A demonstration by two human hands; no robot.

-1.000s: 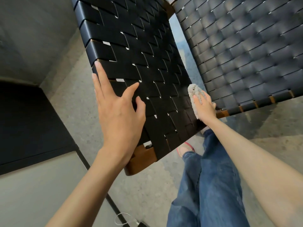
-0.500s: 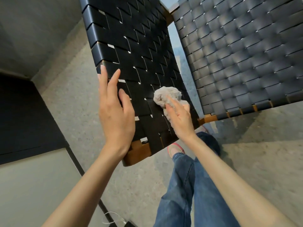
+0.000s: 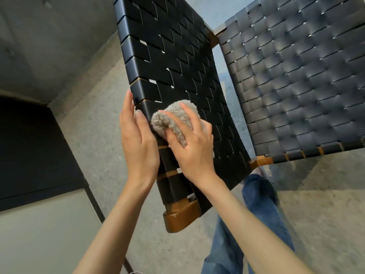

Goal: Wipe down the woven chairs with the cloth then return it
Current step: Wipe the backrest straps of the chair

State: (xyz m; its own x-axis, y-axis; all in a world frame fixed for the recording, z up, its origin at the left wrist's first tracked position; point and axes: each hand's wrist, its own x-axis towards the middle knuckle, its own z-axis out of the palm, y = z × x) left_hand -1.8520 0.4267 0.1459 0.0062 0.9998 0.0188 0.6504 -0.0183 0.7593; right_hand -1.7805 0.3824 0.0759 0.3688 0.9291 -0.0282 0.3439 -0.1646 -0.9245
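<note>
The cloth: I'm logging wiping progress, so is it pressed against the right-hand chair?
No, the right hand presses the cloth against the left chair, on its black woven panel.

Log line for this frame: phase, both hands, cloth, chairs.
phase: wiping | right hand: grips cloth against near woven chair | left hand: flat against its edge | second woven chair: untouched

Fluffy beige cloth (image 3: 172, 107), bunched on black woven chair (image 3: 173, 62) — second chair (image 3: 296, 86) just beside
</note>
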